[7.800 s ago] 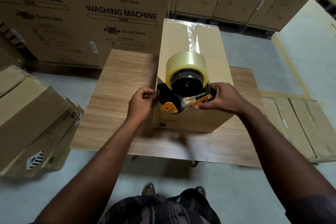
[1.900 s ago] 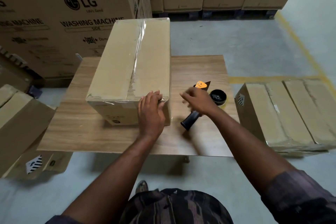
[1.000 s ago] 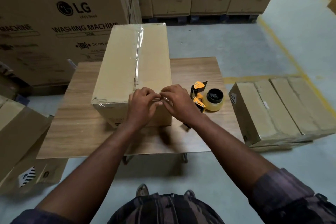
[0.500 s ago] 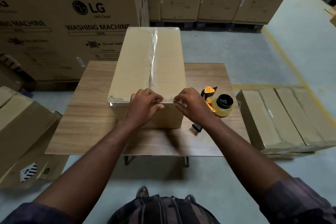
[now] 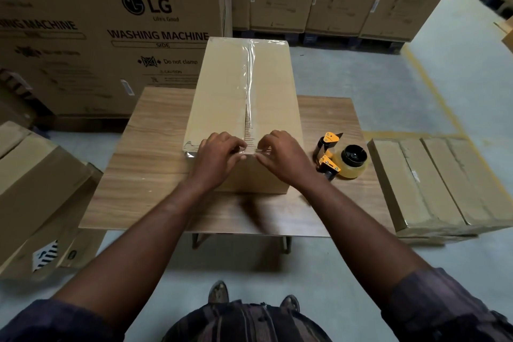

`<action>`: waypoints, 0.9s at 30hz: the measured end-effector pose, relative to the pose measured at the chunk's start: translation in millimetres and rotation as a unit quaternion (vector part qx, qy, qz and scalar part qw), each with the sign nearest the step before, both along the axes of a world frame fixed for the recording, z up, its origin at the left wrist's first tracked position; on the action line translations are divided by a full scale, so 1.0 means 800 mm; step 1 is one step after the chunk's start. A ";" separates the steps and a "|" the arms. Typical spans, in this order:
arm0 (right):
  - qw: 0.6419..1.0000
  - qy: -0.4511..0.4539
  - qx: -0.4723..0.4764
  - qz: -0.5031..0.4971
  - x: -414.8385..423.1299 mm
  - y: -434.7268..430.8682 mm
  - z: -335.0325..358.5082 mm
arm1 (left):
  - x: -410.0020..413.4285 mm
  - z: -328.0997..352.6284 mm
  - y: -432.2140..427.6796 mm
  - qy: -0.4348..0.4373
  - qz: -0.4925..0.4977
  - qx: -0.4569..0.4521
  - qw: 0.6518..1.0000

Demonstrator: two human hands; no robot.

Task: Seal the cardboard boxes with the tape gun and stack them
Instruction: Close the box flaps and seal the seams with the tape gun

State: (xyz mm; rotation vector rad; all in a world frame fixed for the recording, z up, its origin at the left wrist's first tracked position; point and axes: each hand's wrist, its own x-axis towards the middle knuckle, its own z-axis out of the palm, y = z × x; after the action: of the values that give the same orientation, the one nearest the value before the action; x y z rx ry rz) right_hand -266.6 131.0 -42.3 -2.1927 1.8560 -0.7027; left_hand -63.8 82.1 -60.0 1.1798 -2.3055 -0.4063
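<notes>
Sealing looks nearly finished on the cardboard box [image 5: 222,91] that stands on the table [image 5: 144,175]. A strip of clear tape [image 5: 249,86] already runs the length of its top seam, from the far edge to the near one, and a glint at the near left corner suggests tape along that edge too. The tape gun [image 5: 340,158] lies set down on the table just to the right of the box, held by neither hand, so I judge the taping itself to be over and the pressing-down to be the step in hand.

Both hands are at the near top edge, either side of the seam. The left hand [image 5: 219,157] and the right hand [image 5: 286,158] have their fingers bent, tips on the tape at the edge. Whether they only press it flat or pinch a loose end I cannot tell.

What is left, by my reading, is to lift this box off and stack it. Sealed boxes [image 5: 444,180] lie side by side on the floor to the right of the table, a likely place for it, and more cartons [image 5: 33,189] sit on the floor to the left.

The box is plain brown, long and narrow, its flaps closed flush. The tape is wrinkled and shiny near the far end, smoother toward the hands.
</notes>
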 end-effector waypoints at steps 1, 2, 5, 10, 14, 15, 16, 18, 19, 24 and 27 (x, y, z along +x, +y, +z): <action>1.000 0.002 -0.001 -0.006 0.007 -0.002 -0.004 | 0.006 0.000 -0.002 0.006 0.003 0.005 1.000; 1.000 -0.003 -0.006 -0.019 0.011 -0.003 -0.010 | 0.012 -0.002 -0.004 0.007 0.000 0.011 1.000; 0.998 -0.022 -0.009 -0.066 0.012 0.008 -0.028 | 0.024 -0.005 -0.005 -0.009 -0.014 0.017 1.000; 0.996 0.003 0.008 -0.085 0.030 0.000 -0.016 | 0.048 -0.005 -0.011 -0.009 0.018 -0.026 0.999; 0.996 -0.003 -0.009 -0.093 0.061 -0.011 -0.018 | 0.083 -0.003 -0.031 0.009 0.037 -0.026 0.999; 0.994 -0.016 -0.011 -0.106 0.064 -0.008 -0.023 | 0.089 -0.003 -0.036 0.015 0.020 -0.014 1.000; 0.993 -0.025 -0.011 -0.115 0.066 -0.005 -0.028 | 0.096 -0.004 -0.040 0.020 0.001 -0.003 1.000; 0.992 -0.015 -0.006 -0.127 0.067 -0.001 -0.034 | 0.104 -0.006 -0.043 0.014 -0.030 0.010 0.999; 0.992 -0.004 0.001 -0.130 0.067 -0.003 -0.033 | 0.107 -0.006 -0.044 0.011 -0.038 0.014 0.999; 0.998 -0.021 0.023 -0.055 0.097 -0.027 -0.003 | 0.109 -0.003 -0.048 0.033 -0.059 0.021 0.998; 0.998 -0.029 0.021 -0.047 0.119 -0.032 -0.006 | 0.116 -0.007 -0.048 0.066 -0.038 0.028 0.997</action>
State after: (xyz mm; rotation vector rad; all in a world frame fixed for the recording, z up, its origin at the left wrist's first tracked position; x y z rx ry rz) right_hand -171.8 105.5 -47.4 -2.0498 1.9377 -0.7292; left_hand 28.6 43.5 -65.8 1.0596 -2.2426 -0.5630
